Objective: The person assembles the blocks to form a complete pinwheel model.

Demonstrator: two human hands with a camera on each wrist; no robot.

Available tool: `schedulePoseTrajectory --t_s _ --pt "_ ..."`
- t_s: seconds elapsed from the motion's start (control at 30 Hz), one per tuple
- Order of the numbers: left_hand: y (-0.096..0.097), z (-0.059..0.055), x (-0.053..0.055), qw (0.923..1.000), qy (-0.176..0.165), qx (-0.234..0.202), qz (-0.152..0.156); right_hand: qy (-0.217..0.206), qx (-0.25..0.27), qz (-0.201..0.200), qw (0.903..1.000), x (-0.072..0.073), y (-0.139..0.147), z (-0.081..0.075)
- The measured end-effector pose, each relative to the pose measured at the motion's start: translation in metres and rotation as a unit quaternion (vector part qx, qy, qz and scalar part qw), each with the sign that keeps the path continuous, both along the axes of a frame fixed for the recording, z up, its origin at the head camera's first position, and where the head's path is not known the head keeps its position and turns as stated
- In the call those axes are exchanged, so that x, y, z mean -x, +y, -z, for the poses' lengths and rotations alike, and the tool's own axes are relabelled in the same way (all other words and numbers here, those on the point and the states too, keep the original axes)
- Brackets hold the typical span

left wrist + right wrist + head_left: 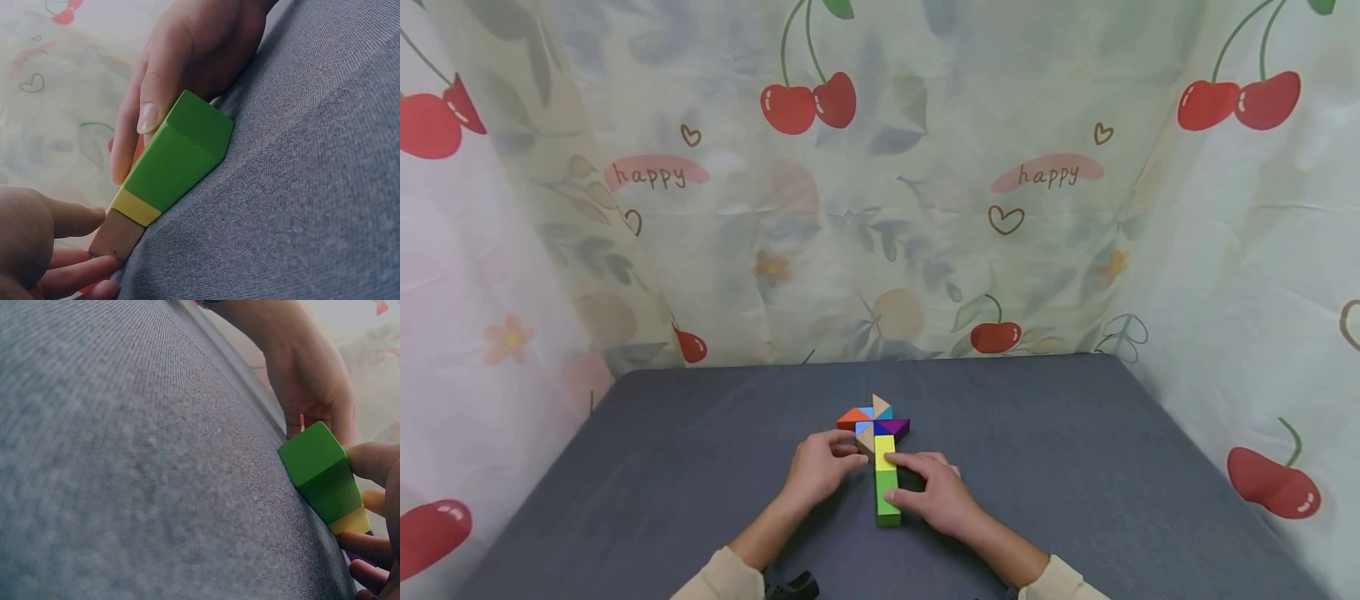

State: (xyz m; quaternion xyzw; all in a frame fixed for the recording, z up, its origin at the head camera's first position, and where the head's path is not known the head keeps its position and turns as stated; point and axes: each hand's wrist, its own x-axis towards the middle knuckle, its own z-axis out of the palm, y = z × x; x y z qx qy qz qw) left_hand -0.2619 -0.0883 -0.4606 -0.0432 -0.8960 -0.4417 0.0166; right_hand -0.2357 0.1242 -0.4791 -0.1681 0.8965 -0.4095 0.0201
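Observation:
A row of blocks runs toward the person: a yellow block [884, 450] and, at its near end, a green block [887, 500]. Beyond them lies a pinwheel of triangular blocks in orange, blue, purple and plain wood. My right hand [942, 496] is on the right side of the row, index fingertip on the yellow block and thumb on the green block's top edge. At the left, my left hand [822, 467] has its fingertips beside the wooden triangular block [117, 235], fingers loosely bent. Its thumb tip lies right at that block's upper edge in the left wrist view.
Dark grey cloth covers the table [700, 433]. A patterned curtain [850, 208] with cherries hangs behind it and along both sides. At the near edge, a black strap device [793, 586] sits by the left sleeve.

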Motion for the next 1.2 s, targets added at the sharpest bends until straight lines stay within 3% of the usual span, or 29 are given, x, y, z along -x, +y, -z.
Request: schedulePoseTrajectory --t_s 0.57,0.77,0.9,1.07,1.2 --pt "-0.002 0.001 0.0 0.9999 0.007 -0.004 0.009 -0.004 0.0 -0.007 1.0 0.005 0.004 -0.005" --pt "-0.006 0.002 0.0 0.9999 0.012 0.0 0.001 -0.033 -0.003 -0.01 0.9994 0.008 0.004 -0.01" --pt "-0.011 0.002 -0.001 0.9997 0.022 -0.007 -0.005 -0.036 0.022 -0.016 0.999 0.009 0.006 -0.013" --pt "-0.021 0.002 -0.001 0.9985 0.052 -0.008 -0.011 -0.008 0.052 -0.001 0.9986 0.009 0.015 -0.018" --pt "-0.034 -0.001 -0.001 0.9926 0.109 0.052 -0.011 0.032 0.042 0.026 0.9983 0.011 0.033 -0.02"
